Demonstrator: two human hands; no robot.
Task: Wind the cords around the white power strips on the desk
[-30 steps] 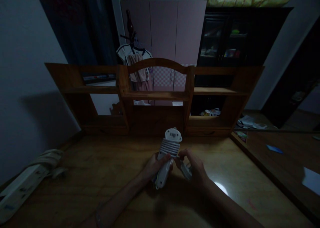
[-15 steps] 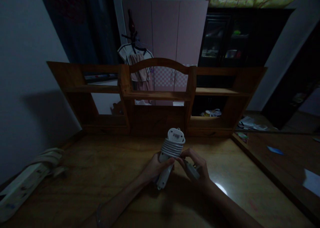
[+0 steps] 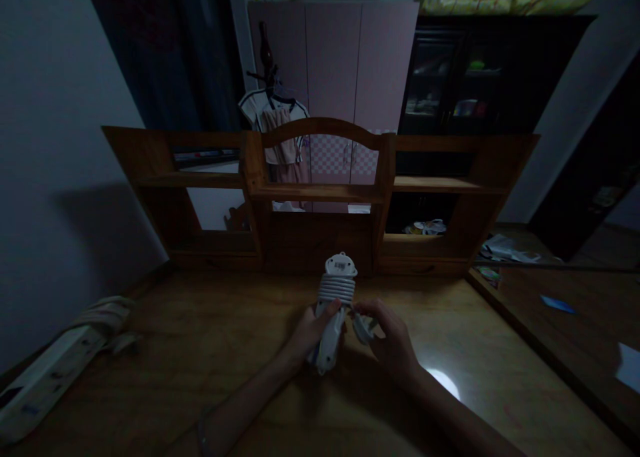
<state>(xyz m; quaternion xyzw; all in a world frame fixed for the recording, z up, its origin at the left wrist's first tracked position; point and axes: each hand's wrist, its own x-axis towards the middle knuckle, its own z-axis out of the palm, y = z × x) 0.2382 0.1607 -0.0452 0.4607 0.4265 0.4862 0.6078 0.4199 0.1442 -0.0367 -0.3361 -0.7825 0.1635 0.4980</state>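
A white power strip [image 3: 329, 343] is held above the wooden desk, its underside and label facing me. Its white cord [image 3: 337, 288] is wound in several turns around the upper part. My left hand [image 3: 311, 332] grips the strip from the left, thumb across its face just below the coils. Close by on the right, my right hand [image 3: 393, 337] has its fingers closed around the cord's plug end. The white plug [image 3: 363, 329] hangs under those fingers, partly hidden by them.
Another white power strip [image 3: 47, 380] with a bundled cord lies at the desk's left side by the wall. A wooden shelf unit [image 3: 320, 191] stands along the back of the desk [image 3: 220, 350]. Blue card [image 3: 557, 303] and white paper [image 3: 629, 365] lie on the lower surface at right.
The strip has turned more upright and shifted slightly left. My right hand has moved a little left, and the plug in it now points differently, nearer the strip.
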